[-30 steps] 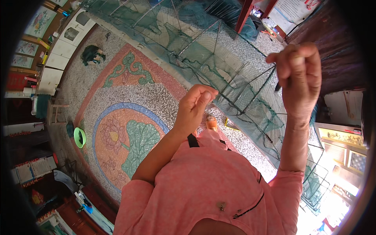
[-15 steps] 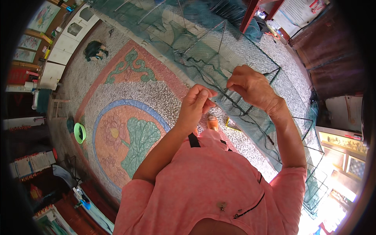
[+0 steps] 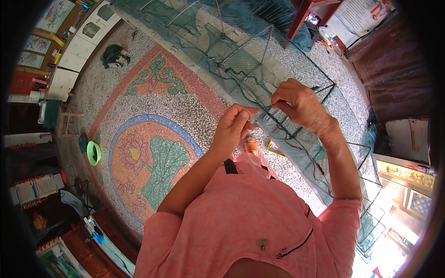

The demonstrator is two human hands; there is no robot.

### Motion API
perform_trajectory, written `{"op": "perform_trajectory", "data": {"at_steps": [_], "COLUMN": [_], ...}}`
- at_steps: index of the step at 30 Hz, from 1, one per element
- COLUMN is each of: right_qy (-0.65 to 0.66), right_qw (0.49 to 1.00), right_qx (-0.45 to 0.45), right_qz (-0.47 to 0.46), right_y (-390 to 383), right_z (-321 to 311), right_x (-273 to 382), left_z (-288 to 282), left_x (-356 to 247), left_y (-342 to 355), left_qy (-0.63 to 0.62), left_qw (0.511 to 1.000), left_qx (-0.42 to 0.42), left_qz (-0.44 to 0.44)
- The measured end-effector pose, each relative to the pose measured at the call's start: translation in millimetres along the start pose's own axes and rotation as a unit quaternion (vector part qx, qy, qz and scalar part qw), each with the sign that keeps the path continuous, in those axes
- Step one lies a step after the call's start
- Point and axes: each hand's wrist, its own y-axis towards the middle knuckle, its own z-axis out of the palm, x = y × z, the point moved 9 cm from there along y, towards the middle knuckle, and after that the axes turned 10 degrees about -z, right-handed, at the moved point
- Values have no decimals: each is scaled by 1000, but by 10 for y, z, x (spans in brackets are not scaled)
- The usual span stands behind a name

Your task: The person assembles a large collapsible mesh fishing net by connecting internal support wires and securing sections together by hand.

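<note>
A long green mesh net [image 3: 250, 65] with dark frame bars and cords spreads across the floor in front of me and to my right. Over its near edge, my left hand [image 3: 232, 126] is closed in a pinch, thumb against the curled fingers; whatever it holds is too small to make out. My right hand [image 3: 300, 104] is level with it, a short gap to the right, its thumb and forefinger pinched together. A thin dark tip shows at the right fingertips, pointing toward the left hand; its kind is unclear. The netting passes behind and below both hands.
A patterned stone floor [image 3: 204, 120] lies to the left. A green basin [image 3: 94, 153] and a dark bundle [image 3: 115, 56] stand on it near white cabinets [image 3: 74, 58]. A red wooden stand [image 3: 301, 18] rises beyond the net. A yellow-edged item [image 3: 276, 148] lies by my foot.
My left hand has lowered slightly and tilted. The right hand has shifted a little to the right and down, still pinching. The view has moved slightly.
</note>
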Motion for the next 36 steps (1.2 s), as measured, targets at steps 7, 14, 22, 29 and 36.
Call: {"op": "perform_trajectory", "data": {"at_steps": [7,14,22,29,36], "right_qy": [34,122,59,138,426], "right_qw": [999,991,998,973,829], "right_qx": [-9,-27,-17,-105,-355], "right_qz": [-5,55,-28,-155,-76], "right_y": [0,-4,116,313,44], "right_z": [69,168,321,-21,-1004], "right_x": [-5,5,229,1089,737], "left_z": [-6,-122,-171,190,397], "left_x": [50,182,265,-150,-351], "left_y": [4,19,3,-216,-201], "left_qy": [-12,-56,-123,126,209], "left_qw": [1000,998,992,973,949], "left_qx": [-6,-18,-18,11,27], "left_qz": [-12,-36,-34,194,235]}}
